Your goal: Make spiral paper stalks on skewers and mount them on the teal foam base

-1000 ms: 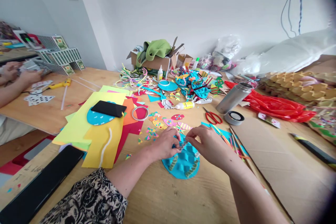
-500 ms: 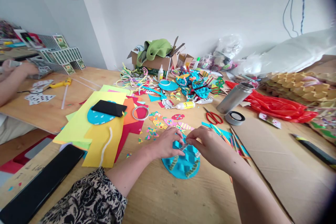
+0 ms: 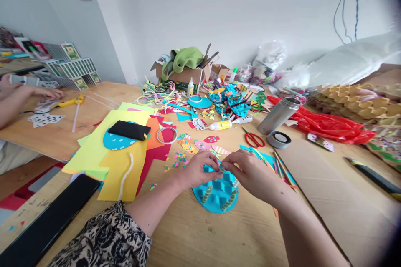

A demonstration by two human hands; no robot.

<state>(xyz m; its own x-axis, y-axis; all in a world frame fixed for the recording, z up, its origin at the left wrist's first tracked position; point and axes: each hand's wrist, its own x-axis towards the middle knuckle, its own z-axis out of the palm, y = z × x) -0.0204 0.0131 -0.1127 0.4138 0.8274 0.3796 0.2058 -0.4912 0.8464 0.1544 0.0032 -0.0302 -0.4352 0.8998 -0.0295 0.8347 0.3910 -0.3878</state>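
Over the far part of a blue bumpy disc (image 3: 214,201), my left hand (image 3: 203,170) and my right hand (image 3: 247,172) meet with fingertips pinched. Between them is a short grey twisted strip (image 3: 221,168), mostly covered by the fingers. The disc lies on the table, with rows of raised blue cups. Two green twisted strips (image 3: 229,200) are on its near part, and a pale piece shows at its right edge beside my right hand. Just beyond my hands are colourful paper fish (image 3: 200,145), with small paper scraps (image 3: 178,159) to the left.
Red scissors (image 3: 253,138), a metal flask (image 3: 278,116) and its lid (image 3: 279,139) stand behind my right hand. Cardboard (image 3: 332,192) lies at right. Coloured paper (image 3: 90,144) with a phone (image 3: 129,129) is at left. Another person's hand (image 3: 46,92) is by a card structure (image 3: 78,69).
My fingertips have closed nearer together, hiding more of the grey strip and lifting it slightly off the disc. At far left, the other person's hand has reached further right over the cards.
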